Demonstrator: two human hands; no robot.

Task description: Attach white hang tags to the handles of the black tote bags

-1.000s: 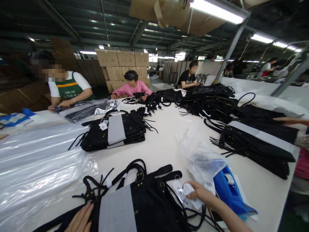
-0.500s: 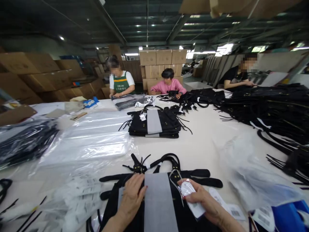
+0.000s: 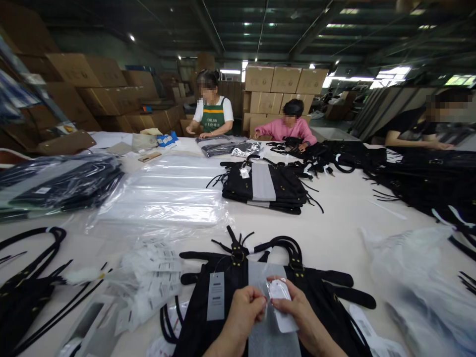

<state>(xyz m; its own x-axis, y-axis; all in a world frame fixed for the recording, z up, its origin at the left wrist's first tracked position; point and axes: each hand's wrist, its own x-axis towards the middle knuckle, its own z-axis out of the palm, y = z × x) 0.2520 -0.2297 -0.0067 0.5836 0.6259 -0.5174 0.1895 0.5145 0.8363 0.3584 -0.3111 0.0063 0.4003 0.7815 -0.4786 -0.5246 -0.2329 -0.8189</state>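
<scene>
A black bag (image 3: 226, 307) with a grey centre strip and looped handles lies flat on the white table at the near edge. A grey hang tag (image 3: 216, 295) rests on its left half. My right hand (image 3: 297, 310) holds a small white tag (image 3: 281, 302) in a clear sleeve above the grey strip. My left hand (image 3: 243, 310) pinches the left edge of that same tag, fingertips meeting the right hand's.
A stack of similar black bags (image 3: 266, 187) sits mid-table; clear plastic bags (image 3: 167, 196) lie to its left. Loose tags (image 3: 152, 277) and black straps (image 3: 26, 282) are near left, crumpled plastic (image 3: 416, 267) near right. Three people work at the far side.
The view swung left and steadied over the bag. My left hand left the bag's surface and came to the white tag; my right hand carried the tag over the grey strip.
</scene>
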